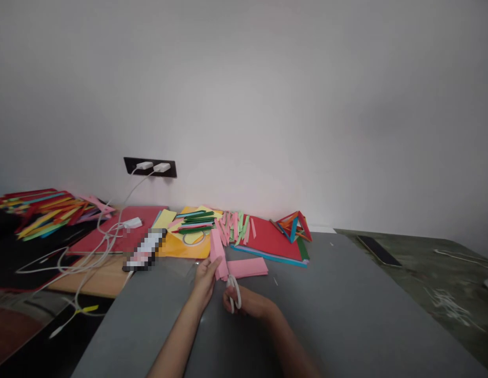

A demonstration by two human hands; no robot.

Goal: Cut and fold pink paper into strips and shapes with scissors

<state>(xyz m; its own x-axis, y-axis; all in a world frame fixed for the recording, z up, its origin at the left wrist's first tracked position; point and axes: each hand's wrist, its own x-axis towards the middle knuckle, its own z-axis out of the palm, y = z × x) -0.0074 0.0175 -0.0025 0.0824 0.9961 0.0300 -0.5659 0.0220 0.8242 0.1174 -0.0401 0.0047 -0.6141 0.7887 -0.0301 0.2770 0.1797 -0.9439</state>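
My left hand (205, 278) pinches a folded pink paper strip (218, 253) that stands up from the grey table (326, 310). My right hand (246, 303) is closed around white-handled scissors (233, 292), held right below the strip's lower end. A second pink paper piece (247, 267) lies flat just beyond my hands.
Behind my hands lie red sheets (273, 240), cut pink and green strips (234, 227), a yellow sheet with green strips (191, 228) and a coloured paper pyramid (294, 226). A pile of coloured strips (47, 210), cables (90, 252) and a phone (144, 250) are at left. A dark phone (378, 250) lies at right.
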